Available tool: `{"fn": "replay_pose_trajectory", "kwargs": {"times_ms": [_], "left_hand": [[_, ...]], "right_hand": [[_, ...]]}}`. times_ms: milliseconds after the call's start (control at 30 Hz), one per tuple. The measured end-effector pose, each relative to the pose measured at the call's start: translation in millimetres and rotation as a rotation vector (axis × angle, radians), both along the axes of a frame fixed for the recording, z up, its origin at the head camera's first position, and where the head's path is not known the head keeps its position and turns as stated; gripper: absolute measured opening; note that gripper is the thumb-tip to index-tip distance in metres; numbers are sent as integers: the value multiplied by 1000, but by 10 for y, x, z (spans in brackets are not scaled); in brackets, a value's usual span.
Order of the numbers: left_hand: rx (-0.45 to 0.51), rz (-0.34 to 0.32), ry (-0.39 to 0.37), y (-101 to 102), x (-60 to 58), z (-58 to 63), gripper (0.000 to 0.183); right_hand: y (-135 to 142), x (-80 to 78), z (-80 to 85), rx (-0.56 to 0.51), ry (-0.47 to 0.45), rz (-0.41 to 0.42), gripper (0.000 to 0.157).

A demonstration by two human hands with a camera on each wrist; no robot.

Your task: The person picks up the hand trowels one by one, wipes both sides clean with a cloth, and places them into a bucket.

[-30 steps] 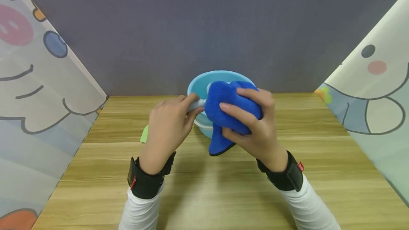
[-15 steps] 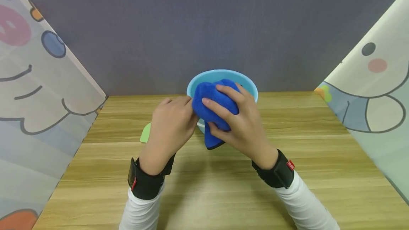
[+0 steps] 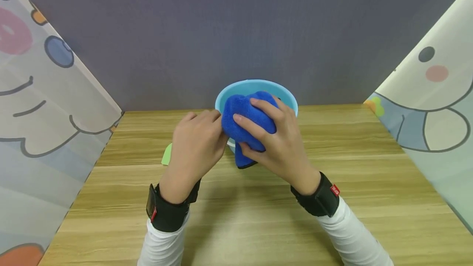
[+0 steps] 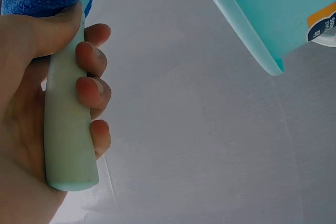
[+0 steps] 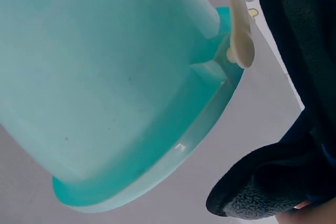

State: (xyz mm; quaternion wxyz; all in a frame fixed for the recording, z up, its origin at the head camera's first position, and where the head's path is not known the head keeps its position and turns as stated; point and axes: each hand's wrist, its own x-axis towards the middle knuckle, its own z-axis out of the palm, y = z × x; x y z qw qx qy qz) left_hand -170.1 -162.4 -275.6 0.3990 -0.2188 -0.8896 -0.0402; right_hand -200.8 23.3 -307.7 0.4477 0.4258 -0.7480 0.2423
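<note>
My left hand (image 3: 199,138) grips a tapered, pale green handle (image 4: 71,114), fingers and thumb wrapped round it in the left wrist view. Its narrow upper part runs into a bright blue fluffy cloth (image 3: 242,120), so the kind of tool is hidden. The right hand (image 3: 282,147) holds this bunched cloth from the right, fingers spread and curled over it, right up against the left hand. A dark-edged tail of the cloth hangs below. Behind and below both hands is a light blue bucket (image 3: 234,91), partly covered by them in the head view.
The bucket's pale carrying handle (image 5: 241,35) shows in the right wrist view. Left of the bucket, a flat light green piece (image 3: 166,156) lies on the wooden table (image 3: 229,225), partly behind the left hand. A grey wall (image 3: 251,32) stands directly behind the table.
The right hand has slid the cloth left along the tool until it meets the left hand, covering the part of the handle seen earlier. Over the last half second both hands barely move.
</note>
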Motion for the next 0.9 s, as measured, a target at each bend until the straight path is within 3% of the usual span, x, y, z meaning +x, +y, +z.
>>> {"fn": "replay_pose_trajectory", "kwargs": {"times_ms": [900], "left_hand": [[-16, -15, 16, 6, -1, -11, 24]], "right_hand": [[16, -21, 8, -61, -9, 12, 56]]}}
